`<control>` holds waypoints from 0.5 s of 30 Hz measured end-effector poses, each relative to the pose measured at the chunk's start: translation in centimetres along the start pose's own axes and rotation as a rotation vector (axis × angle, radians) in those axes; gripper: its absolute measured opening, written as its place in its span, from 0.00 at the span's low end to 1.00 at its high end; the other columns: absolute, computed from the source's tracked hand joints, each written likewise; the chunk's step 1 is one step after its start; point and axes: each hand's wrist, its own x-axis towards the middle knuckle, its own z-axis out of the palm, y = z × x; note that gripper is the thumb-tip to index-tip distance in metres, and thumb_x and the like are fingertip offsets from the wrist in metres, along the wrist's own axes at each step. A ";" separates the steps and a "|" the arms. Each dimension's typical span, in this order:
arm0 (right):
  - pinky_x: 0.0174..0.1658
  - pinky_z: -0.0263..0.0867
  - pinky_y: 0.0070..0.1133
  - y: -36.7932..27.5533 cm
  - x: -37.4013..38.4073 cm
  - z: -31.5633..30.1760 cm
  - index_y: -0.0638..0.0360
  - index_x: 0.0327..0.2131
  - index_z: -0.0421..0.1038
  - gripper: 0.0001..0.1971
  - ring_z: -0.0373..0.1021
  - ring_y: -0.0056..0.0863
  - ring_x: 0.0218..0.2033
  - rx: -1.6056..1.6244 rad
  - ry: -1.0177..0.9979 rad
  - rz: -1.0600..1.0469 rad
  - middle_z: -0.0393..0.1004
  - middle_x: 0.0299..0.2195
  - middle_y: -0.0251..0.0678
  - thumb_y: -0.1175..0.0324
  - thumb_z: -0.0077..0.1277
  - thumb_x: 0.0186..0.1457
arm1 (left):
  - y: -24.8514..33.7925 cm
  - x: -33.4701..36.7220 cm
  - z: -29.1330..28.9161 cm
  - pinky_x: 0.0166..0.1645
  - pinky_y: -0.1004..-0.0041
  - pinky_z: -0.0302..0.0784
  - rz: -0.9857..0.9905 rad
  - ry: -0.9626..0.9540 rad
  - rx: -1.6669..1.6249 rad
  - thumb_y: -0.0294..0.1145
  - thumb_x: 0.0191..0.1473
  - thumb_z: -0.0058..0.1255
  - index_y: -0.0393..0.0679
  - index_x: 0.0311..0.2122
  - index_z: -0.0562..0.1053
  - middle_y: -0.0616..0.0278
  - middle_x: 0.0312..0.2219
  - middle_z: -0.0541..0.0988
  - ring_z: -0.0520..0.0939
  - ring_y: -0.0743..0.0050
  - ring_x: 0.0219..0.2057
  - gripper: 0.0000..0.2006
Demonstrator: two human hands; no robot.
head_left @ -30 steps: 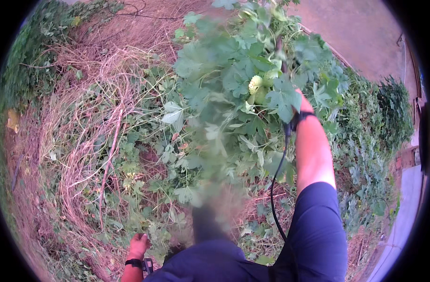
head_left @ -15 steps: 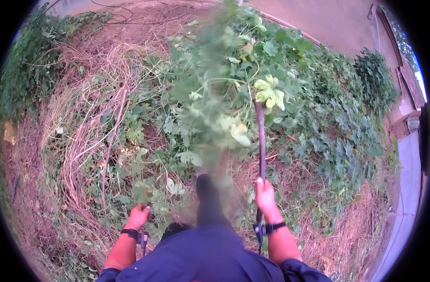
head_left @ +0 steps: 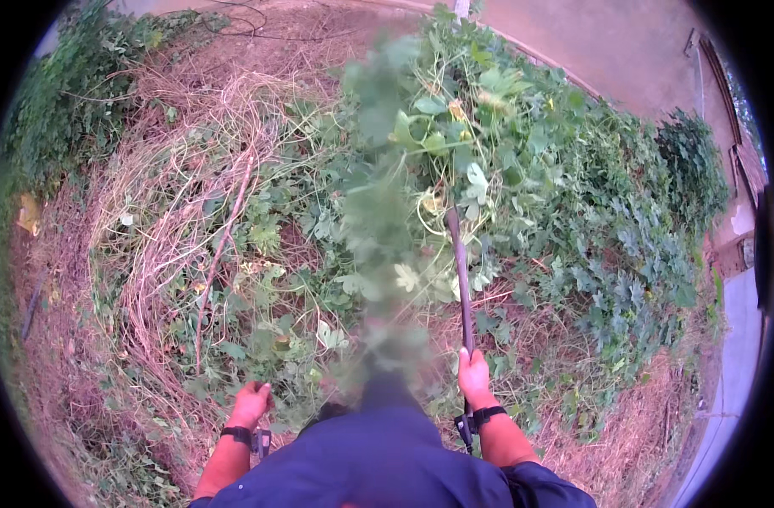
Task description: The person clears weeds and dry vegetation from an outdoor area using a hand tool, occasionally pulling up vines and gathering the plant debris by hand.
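Note:
My right hand (head_left: 475,378) is closed around a dark wooden stick (head_left: 462,288) that points away from me. Its far end meets a heap of green leafy vines (head_left: 489,144), and leaves partly cover that tip. Low on the left, my left hand (head_left: 250,403) hangs with curled fingers, the thumb pressed to them, and nothing shows in it. Below it are green leaves and dry stems. A dark band with a small device sits on each wrist. A blurred strip of leaves crosses the middle of the view, in front of my dark trouser leg.
Dry, tangled vine stems (head_left: 175,229) lie to the left, with a longer brown branch (head_left: 226,241) across them. Dense creeper (head_left: 616,229) spreads to the right. A wall (head_left: 607,42) stands behind, and a pale paved strip (head_left: 734,364) runs along the right edge.
The stick and my right hand have come slightly lower in view, the stick tilting a little leftward. The pale leaf at its tip no longer lies there. My left hand stays closed.

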 end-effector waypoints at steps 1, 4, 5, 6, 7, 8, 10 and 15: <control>0.33 0.64 0.37 -1.1 0.7 0.0 0.64 0.29 0.64 0.19 0.69 0.51 0.28 0.007 0.004 -0.007 0.70 0.24 0.53 0.54 0.42 0.59 | 1.0 0.0 0.7 0.26 0.75 0.73 -0.018 -0.007 -0.001 0.35 0.57 0.48 0.34 0.42 0.69 0.59 0.25 0.75 0.76 0.74 0.23 0.14; 0.31 0.64 0.34 -4.9 3.4 -1.0 0.63 0.30 0.64 0.15 0.68 0.46 0.24 0.046 0.097 -0.133 0.69 0.21 0.49 0.58 0.44 0.58 | 8.1 0.4 4.5 0.32 0.75 0.74 0.120 -0.178 0.222 0.38 0.58 0.46 0.34 0.43 0.69 0.60 0.28 0.76 0.77 0.76 0.27 0.16; 0.31 0.64 0.35 -6.1 3.8 -1.4 0.63 0.31 0.64 0.14 0.69 0.48 0.25 0.067 0.105 -0.154 0.69 0.22 0.50 0.59 0.45 0.58 | 10.5 0.7 6.4 0.34 0.75 0.74 0.175 -0.214 0.274 0.38 0.58 0.46 0.34 0.44 0.69 0.60 0.29 0.77 0.77 0.76 0.28 0.17; 0.31 0.65 0.36 -7.7 4.3 -1.8 0.63 0.32 0.64 0.14 0.69 0.50 0.26 0.090 0.115 -0.177 0.70 0.23 0.50 0.59 0.46 0.58 | 12.7 1.2 8.3 0.37 0.74 0.74 0.229 -0.308 0.294 0.40 0.58 0.45 0.34 0.45 0.69 0.59 0.31 0.77 0.77 0.75 0.30 0.18; 0.32 0.65 0.37 -8.8 4.7 -2.0 0.62 0.33 0.64 0.13 0.69 0.52 0.27 0.111 0.126 -0.198 0.71 0.23 0.51 0.60 0.46 0.57 | 14.7 1.8 10.5 0.40 0.73 0.74 0.283 -0.406 0.311 0.41 0.58 0.45 0.34 0.46 0.69 0.57 0.33 0.78 0.78 0.74 0.32 0.19; 0.30 0.66 0.36 -9.3 5.2 -2.0 0.62 0.34 0.64 0.12 0.70 0.51 0.26 0.101 0.117 -0.223 0.71 0.23 0.50 0.61 0.46 0.57 | 18.2 -0.3 12.9 0.42 0.72 0.73 0.406 -0.464 0.254 0.42 0.58 0.46 0.35 0.47 0.69 0.56 0.35 0.77 0.78 0.72 0.35 0.20; 0.30 0.65 0.33 -10.4 6.1 -1.3 0.61 0.34 0.65 0.13 0.70 0.43 0.25 0.088 0.100 -0.258 0.71 0.23 0.46 0.60 0.47 0.57 | 23.1 -1.9 17.6 0.46 0.70 0.72 0.532 -0.603 0.253 0.44 0.57 0.46 0.36 0.49 0.67 0.53 0.40 0.76 0.77 0.69 0.40 0.22; 0.30 0.66 0.29 -13.4 9.8 2.4 0.60 0.38 0.66 0.14 0.71 0.37 0.25 0.041 0.024 -0.379 0.72 0.24 0.41 0.60 0.50 0.55 | 28.8 -1.6 26.7 0.46 0.70 0.72 0.724 -0.726 0.187 0.40 0.58 0.45 0.37 0.48 0.66 0.55 0.38 0.75 0.76 0.69 0.40 0.19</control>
